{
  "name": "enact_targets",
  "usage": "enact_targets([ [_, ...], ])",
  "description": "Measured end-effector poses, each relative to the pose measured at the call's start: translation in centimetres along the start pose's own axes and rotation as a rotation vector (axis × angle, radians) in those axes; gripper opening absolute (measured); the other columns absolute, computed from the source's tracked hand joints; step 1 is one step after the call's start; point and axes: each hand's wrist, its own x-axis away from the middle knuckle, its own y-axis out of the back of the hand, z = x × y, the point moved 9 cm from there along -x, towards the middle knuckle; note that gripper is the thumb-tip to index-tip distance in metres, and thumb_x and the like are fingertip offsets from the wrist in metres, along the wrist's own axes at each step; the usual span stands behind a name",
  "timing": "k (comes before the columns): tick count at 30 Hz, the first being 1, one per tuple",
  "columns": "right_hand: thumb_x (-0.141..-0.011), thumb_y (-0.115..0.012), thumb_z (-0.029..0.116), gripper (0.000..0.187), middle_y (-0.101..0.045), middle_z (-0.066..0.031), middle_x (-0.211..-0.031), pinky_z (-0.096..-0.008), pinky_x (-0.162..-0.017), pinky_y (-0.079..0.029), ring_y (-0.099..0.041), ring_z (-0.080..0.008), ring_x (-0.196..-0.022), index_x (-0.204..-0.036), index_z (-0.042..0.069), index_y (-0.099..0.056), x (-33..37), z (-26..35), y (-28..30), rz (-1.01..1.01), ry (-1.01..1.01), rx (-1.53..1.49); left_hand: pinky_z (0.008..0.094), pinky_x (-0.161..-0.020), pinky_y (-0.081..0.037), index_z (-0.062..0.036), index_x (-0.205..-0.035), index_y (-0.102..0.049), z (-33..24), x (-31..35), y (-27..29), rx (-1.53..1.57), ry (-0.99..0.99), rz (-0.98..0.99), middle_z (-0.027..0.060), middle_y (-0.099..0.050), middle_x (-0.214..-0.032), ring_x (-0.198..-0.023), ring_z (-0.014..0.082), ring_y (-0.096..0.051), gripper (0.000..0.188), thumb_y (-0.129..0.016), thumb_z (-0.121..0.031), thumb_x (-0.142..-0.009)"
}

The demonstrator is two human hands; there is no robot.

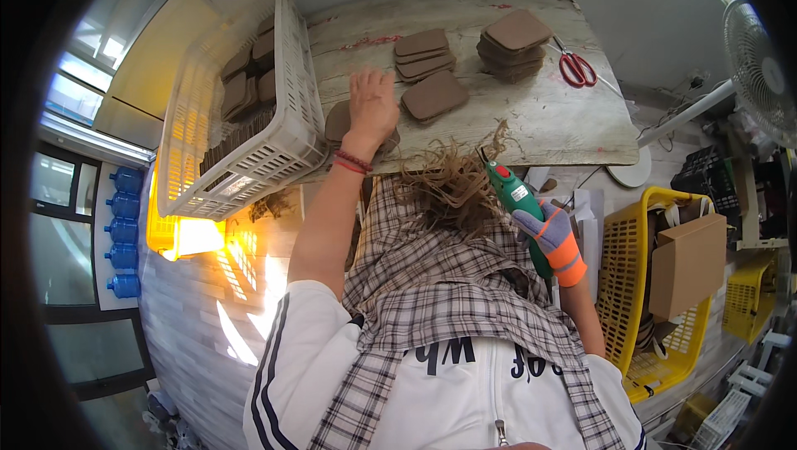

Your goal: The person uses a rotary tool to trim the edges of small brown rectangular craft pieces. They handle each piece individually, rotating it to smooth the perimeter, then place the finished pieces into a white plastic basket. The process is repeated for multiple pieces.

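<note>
My bare left hand (373,107), red bracelets at its wrist, is over a low stack of brown rounded pads (339,124) near the table's front edge. Its fingers are stretched forward, with nothing visible in them. My right hand (548,234), in a grey and orange glove, is closed around a green handheld power tool (510,186) with a red button and a thin dark tip. That tip points at a tangle of brown trimmed strips (452,184), which spills from the table edge onto my plaid apron (432,292).
Further back on the table (357,31) are small pad piles (423,45), one pad pile nearer (435,95), a taller stack (515,35) and red-handled scissors (576,66). A white crate (286,130) of pads stands left. Right are a yellow basket (623,284) and a fan (760,51).
</note>
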Motion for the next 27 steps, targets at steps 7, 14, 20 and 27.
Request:
enact_targets([
  [7,-0.080,-0.072,0.028,0.038,-0.062,-0.0038,-0.070,-0.0224,-0.051,-0.044,-0.056,-0.0066,-0.059,-0.099,-0.003,-0.060,0.4,-1.2,0.8,-0.031,-0.064,-0.037,0.0508,-0.103,-0.027,0.0038,-0.119,-0.050,-4.0,-1.5,-8.7,0.032,0.146,0.431,0.0210,-0.058,-0.107,-0.116,0.0341,-0.044,0.037,-0.046,-0.011,-0.085],
  [14,-0.080,-0.072,0.028,0.039,-0.061,-0.0031,-0.067,-0.0226,-0.048,-0.044,-0.056,-0.0081,-0.054,-0.101,-0.002,-0.058,0.1,-2.4,1.6,-0.078,-0.097,-0.160,0.0432,-0.092,-0.037,-0.0018,-0.105,-0.052,-8.1,0.4,-5.5,0.383,0.157,0.086,0.0151,-0.052,-0.105,-0.104,0.0331,-0.045,0.042,-0.071,-0.009,-0.068],
  [20,-0.081,-0.071,0.026,0.034,-0.060,-0.0030,-0.068,-0.0227,-0.045,-0.044,-0.055,-0.0085,-0.052,-0.098,0.000,-0.057,-0.3,-2.1,1.4,-0.102,-0.110,-0.178,0.0381,-0.078,-0.047,-0.0041,-0.095,-0.049,-5.8,2.3,-8.2,1.086,0.608,0.188,0.0116,-0.057,-0.103,-0.094,0.0255,-0.055,0.034,-0.074,-0.009,-0.072],
  [27,-0.082,-0.071,0.026,0.033,-0.058,-0.0020,-0.067,-0.0222,-0.045,-0.043,-0.054,-0.0082,-0.051,-0.098,0.001,-0.056,-0.9,0.6,1.0,-0.185,-0.023,-0.176,0.0390,-0.099,-0.044,-0.0007,-0.111,-0.050,-9.9,3.0,-6.1,2.331,0.932,-0.204,0.0108,-0.056,-0.116,-0.109,0.0253,-0.054,0.031,-0.062,0.002,-0.083],
])
